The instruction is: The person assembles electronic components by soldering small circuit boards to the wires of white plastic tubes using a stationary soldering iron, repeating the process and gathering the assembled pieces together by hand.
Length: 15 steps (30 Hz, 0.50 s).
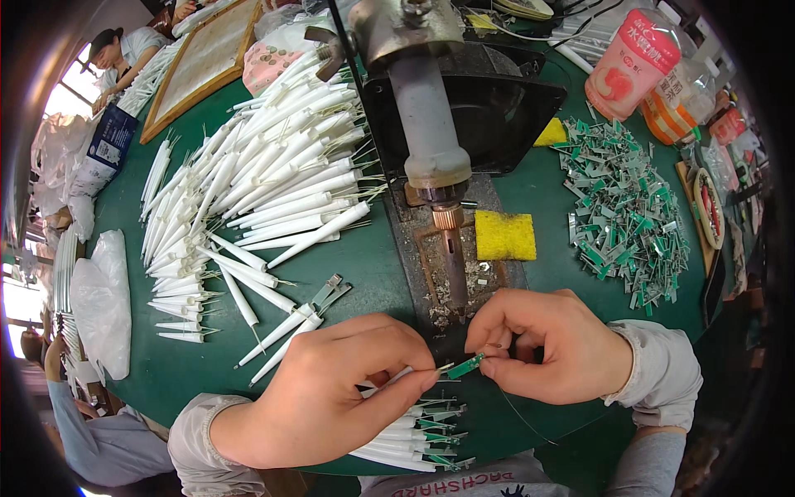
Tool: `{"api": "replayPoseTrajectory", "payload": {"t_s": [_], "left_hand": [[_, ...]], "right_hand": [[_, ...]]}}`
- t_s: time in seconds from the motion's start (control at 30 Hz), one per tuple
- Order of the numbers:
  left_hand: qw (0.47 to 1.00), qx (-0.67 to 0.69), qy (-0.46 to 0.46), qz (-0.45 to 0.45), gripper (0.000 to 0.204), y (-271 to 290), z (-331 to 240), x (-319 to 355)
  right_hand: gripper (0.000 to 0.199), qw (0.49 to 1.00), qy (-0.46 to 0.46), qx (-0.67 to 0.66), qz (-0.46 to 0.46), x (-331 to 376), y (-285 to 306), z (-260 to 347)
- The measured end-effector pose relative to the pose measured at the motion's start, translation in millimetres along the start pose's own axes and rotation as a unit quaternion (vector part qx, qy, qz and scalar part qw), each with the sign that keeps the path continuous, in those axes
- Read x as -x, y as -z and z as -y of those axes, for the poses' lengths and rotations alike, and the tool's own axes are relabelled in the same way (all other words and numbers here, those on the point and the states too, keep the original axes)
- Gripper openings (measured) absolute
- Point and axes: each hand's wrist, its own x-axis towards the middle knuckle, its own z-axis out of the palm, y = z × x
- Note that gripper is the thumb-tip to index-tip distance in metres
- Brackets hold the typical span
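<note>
Low in the middle, my left hand [331, 389] is closed in a pinch on what looks like a white tapered tube, mostly hidden by the fingers, with thin wire ends poking out. My right hand [555, 348] pinches a small green circuit board [464, 367] against those wire ends. A thin dark wire [530, 422] hangs below the right hand. Just above both hands points the tip of an upright soldering iron [454, 273]. Beneath my left hand lie several white tubes with green boards [431, 435] at their ends.
A large pile of white tapered tubes [265, 174] covers the left of the green table [364, 282]. Loose green boards [629, 215] are heaped at right, below a pink-labelled bottle [633, 62]. A yellow sponge [505, 236] lies beside the iron. Other people [124, 54] sit at left.
</note>
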Motion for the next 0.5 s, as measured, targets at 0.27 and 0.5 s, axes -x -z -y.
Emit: {"api": "replayPoseTrajectory", "payload": {"t_s": [0.27, 0.5], "left_hand": [[0.998, 0.008, -0.042, -0.037, 0.007, -12.0, 6.8, 1.0], [0.991, -0.063, -0.098, -0.063, 0.012, -15.5, 6.2, 1.9]], "right_hand": [[0.013, 0.999, 0.021, -0.034, -0.022, 1.1, -5.4, -6.3], [0.014, 0.999, 0.02, -0.043, 0.027, 1.0, -6.5, -6.1]]}}
